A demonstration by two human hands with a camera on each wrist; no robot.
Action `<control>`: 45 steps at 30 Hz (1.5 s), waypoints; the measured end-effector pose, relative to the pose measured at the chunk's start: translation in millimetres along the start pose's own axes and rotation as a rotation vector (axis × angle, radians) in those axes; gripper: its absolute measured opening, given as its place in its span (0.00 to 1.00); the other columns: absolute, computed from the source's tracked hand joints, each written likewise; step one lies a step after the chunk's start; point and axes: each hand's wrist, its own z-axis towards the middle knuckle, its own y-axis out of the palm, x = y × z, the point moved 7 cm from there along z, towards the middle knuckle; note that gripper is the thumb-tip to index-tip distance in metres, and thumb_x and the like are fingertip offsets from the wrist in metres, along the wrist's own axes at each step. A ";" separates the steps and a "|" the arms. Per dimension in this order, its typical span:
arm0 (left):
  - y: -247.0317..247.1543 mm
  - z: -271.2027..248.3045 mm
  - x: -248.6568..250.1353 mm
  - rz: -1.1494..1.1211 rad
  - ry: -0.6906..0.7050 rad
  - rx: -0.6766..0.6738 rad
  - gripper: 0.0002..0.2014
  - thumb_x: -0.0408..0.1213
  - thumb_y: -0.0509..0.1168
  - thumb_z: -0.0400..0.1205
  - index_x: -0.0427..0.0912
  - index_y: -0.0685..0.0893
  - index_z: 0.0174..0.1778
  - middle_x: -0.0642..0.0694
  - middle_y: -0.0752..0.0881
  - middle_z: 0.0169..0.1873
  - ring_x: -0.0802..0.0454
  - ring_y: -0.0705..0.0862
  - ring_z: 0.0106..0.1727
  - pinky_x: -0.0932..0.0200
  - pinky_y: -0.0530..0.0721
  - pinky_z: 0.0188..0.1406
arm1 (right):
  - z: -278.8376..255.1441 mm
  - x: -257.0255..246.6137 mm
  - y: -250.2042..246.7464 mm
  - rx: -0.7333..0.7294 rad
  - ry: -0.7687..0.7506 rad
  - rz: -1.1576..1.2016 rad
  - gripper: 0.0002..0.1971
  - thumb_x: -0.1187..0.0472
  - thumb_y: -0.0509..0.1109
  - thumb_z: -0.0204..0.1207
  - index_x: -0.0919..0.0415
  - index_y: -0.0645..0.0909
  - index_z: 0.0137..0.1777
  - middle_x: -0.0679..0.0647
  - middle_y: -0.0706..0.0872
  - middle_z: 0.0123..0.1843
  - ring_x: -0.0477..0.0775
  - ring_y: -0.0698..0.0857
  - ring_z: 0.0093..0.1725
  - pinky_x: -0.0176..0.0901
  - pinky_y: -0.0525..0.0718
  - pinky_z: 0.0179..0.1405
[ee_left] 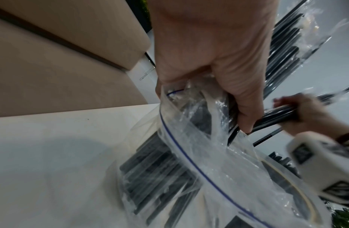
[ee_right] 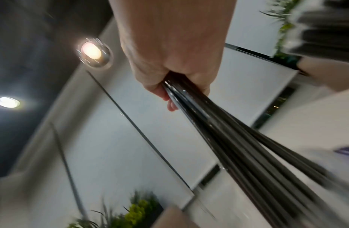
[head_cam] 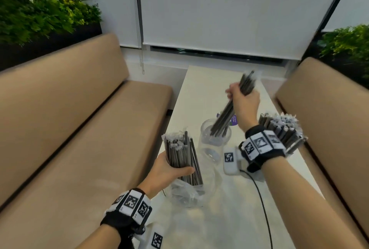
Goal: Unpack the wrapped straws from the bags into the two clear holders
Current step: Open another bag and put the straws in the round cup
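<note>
My left hand [head_cam: 169, 169] grips a clear zip bag [head_cam: 185, 191] upright at the table's near left, with several dark wrapped straws [head_cam: 179, 153] sticking out of its top. In the left wrist view the left hand [ee_left: 218, 74] curls round the bag [ee_left: 199, 162]. My right hand [head_cam: 242, 99] grips a tilted bundle of straws [head_cam: 225, 115] whose lower ends sit inside a clear holder [head_cam: 207, 141]. The right wrist view shows the right hand [ee_right: 175, 61] wrapped round this bundle [ee_right: 238, 146]. A second holder packed with straws [head_cam: 279, 127] stands to the right, partly hidden by my right wrist.
The narrow white table [head_cam: 199, 93] runs away from me between two tan benches [head_cam: 79, 129] [head_cam: 329, 109]. A black cable [head_cam: 263, 208] trails over its near part and a purple sticker [head_cam: 234, 120] lies by the holder. Planters [head_cam: 40, 19] stand behind the benches.
</note>
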 end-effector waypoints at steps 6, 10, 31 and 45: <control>0.7 0.1 -2.8 -0.016 -0.010 -0.021 0.24 0.27 0.83 0.66 0.50 0.84 0.53 0.50 0.93 0.47 0.59 0.92 0.49 0.66 0.89 0.43 | -1.0 116.3 0.3 -0.046 0.475 -0.175 0.10 0.60 0.72 0.75 0.68 0.83 0.47 0.59 0.82 0.40 0.58 0.80 0.42 0.43 0.75 0.37; 3.4 1.8 -2.6 -0.026 -0.011 -0.037 0.25 0.27 0.83 0.66 0.50 0.84 0.55 0.50 0.93 0.49 0.59 0.92 0.50 0.66 0.88 0.45 | -2.6 137.3 4.8 -0.146 0.520 -0.164 0.15 0.59 0.77 0.75 0.65 0.82 0.58 0.59 0.85 0.52 0.59 0.82 0.53 0.46 0.75 0.51; 13.0 -4.8 -1.7 0.053 -0.021 -0.261 0.26 0.24 0.80 0.69 0.55 0.87 0.57 0.50 0.92 0.55 0.56 0.90 0.58 0.62 0.88 0.55 | -153.8 78.5 19.0 -0.710 0.203 -0.096 0.14 0.66 0.79 0.72 0.62 0.88 0.57 0.55 0.94 0.53 0.51 0.92 0.54 0.49 0.88 0.59; 12.0 1.5 2.9 0.121 -0.013 -0.222 0.24 0.26 0.81 0.68 0.46 0.86 0.58 0.50 0.92 0.52 0.57 0.90 0.56 0.65 0.87 0.54 | -139.8 58.2 5.6 -0.537 0.135 -0.025 0.07 0.71 0.67 0.78 0.65 0.87 0.48 0.52 0.90 0.40 0.40 0.88 0.39 0.30 0.84 0.40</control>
